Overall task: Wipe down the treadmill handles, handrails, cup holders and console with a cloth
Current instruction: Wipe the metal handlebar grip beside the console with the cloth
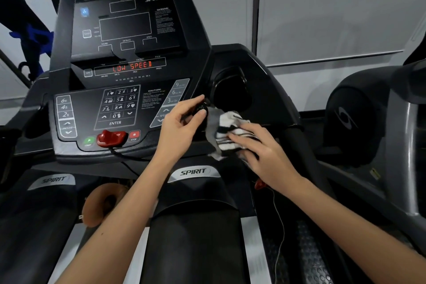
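The black treadmill console (119, 108) fills the left and middle of the head view, its display reading LOW SPEED. My left hand (182, 122) pinches a small dark object (202, 106) at the console's right edge, beside the speed buttons. My right hand (260, 150) lies with fingers spread on a black-and-white striped cloth (227, 127), pressing it onto the console shelf just below the right cup holder (230, 92). The right handrail (299, 143) runs down past my right wrist. The left cup holder is barely visible at the left edge.
A red safety key (111, 138) sits between the START and STOP buttons, its cord trailing down. Two padded front handles (193, 226) with SPIRIT badges lie below. Another machine (373, 122) stands close on the right. A brown roll (101, 203) lies low between the handles.
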